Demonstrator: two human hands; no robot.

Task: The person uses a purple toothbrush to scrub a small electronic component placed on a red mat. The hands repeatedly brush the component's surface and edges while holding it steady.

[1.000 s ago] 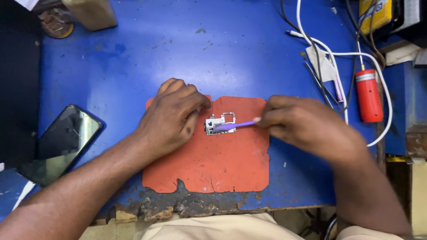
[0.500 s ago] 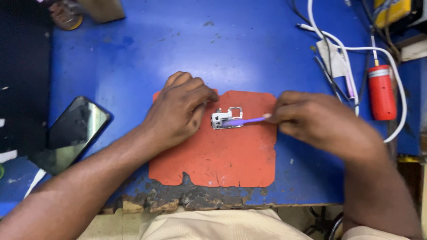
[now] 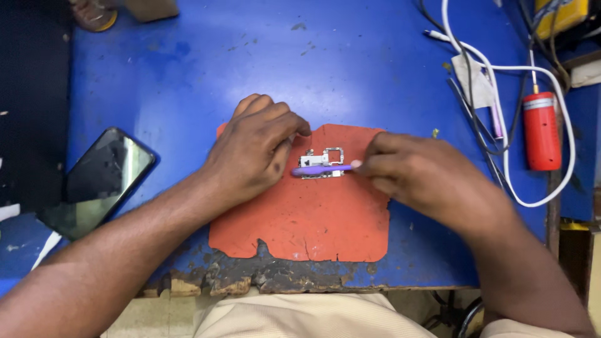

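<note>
Where hands meet, circuit board [image 3: 322,163].

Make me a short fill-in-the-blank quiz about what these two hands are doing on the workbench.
1. The right hand holds a thin ____ plastic tool.
2. The small silver metal circuit part lies on a worn ____ rubber mat.
3. The left hand steadies that part from its ____ side.
4. The dark smartphone lies on the ____ table.

Missing words: purple; orange; left; blue

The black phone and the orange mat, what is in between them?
In the head view, the person's left forearm crosses bare blue table between the black phone and the orange mat.
</note>
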